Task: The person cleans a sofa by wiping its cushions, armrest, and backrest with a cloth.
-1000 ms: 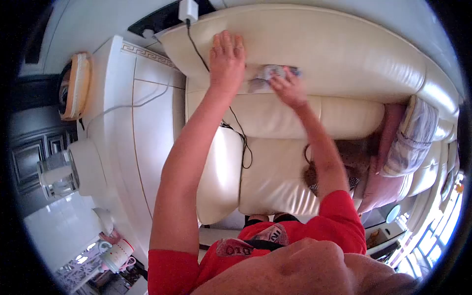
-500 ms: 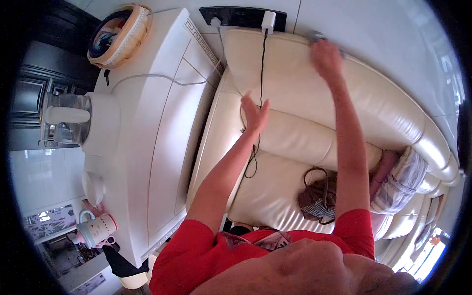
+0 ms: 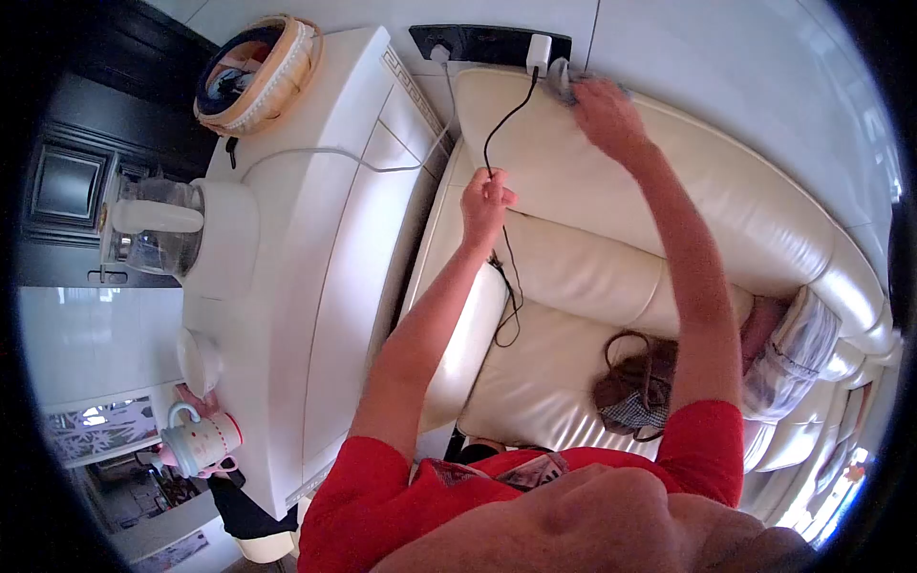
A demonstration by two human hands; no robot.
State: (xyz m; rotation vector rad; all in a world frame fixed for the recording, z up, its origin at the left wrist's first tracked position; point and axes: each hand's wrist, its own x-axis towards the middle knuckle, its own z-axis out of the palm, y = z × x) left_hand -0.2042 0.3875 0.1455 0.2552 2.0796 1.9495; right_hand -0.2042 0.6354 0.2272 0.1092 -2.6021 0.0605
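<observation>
My left hand (image 3: 487,205) is closed round a black charging cable (image 3: 496,134), in front of the sofa's backrest. The cable runs up to a white charger (image 3: 539,55) plugged into a black socket strip (image 3: 487,44) on the wall; its lower end hangs in loops over the seat. With fingers closed, my right hand (image 3: 608,116) presses a grey cloth (image 3: 565,84) onto the top edge of the cream leather sofa (image 3: 764,210), just right of the charger. Part of the cloth is hidden under the fingers.
A brown bag (image 3: 634,382) and a wrapped bundle (image 3: 793,355) lie on the sofa. At left, a white cabinet (image 3: 315,258) carries a woven basket (image 3: 258,76), a glass-jug appliance (image 3: 162,224) and a patterned cup (image 3: 212,444). A white cord (image 3: 382,169) crosses the cabinet to the socket.
My left hand has gone from open beside the cable to closed on it, pulling it leftward. My right hand and the cloth have slid left along the sofa's top edge toward the charger.
</observation>
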